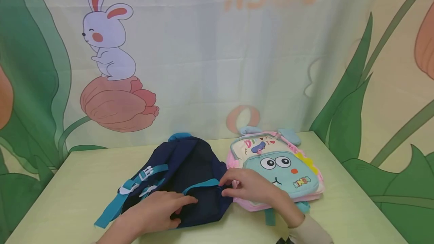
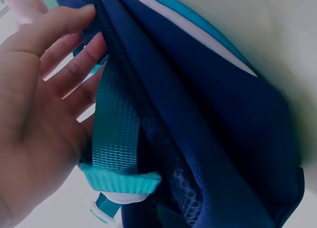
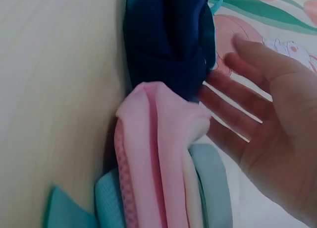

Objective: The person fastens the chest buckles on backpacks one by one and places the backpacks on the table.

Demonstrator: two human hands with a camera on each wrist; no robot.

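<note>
Head view gives us the lot: one cartoon backdrop, one pale table, and on it two backpacks side by side. The navy backpack lies left of the pastel backpack and looks light, soft and floppy, cloth with decent grip, hardly fragile. Two hands are at it! Left hand over the near part, fingers loosely bent, thumb apart, clasping nothing that I can see; right hand at the right edge, thumb and fingers parted, index finger by the end of one teal strap. One blue top loop, surely the handiest hold, and, smallest, three white buckles that I can count.
</note>
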